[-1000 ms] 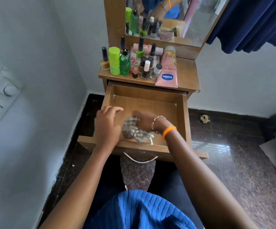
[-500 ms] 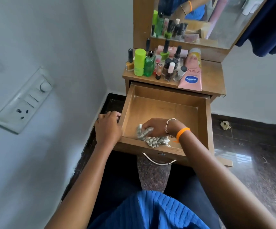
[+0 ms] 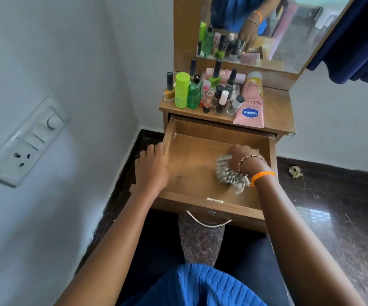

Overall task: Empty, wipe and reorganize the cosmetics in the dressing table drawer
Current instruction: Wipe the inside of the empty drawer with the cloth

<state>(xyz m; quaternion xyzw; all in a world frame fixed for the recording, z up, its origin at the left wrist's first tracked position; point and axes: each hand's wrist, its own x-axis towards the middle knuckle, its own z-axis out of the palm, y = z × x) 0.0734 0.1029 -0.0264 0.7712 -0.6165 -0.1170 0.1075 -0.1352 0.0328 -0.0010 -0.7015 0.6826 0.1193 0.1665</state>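
Observation:
The wooden drawer [image 3: 200,202] of the dressing table stands pulled out, with nothing in it but the cloth. My right hand [image 3: 245,156] is inside at the right, shut on a crumpled patterned cloth [image 3: 228,175] pressed to the drawer floor. My left hand [image 3: 151,167] grips the drawer's left wall from outside. Several cosmetics stand on the tabletop [image 3: 275,107] behind: nail polish bottles [image 3: 220,102], a lime green container [image 3: 182,89], a green bottle [image 3: 194,93] and a pink Vaseline tube [image 3: 250,107] lying flat.
A mirror [image 3: 266,29] rises behind the tabletop. A white wall with a switch panel [image 3: 24,140] is close on the left. A blue curtain [image 3: 355,36] hangs at top right. Dark polished floor spreads to the right, with a small crumpled scrap [image 3: 294,171].
My right hand has swept the cloth from the drawer's front left toward the right side. My left hand moved from inside the front corner to the outside of the left wall.

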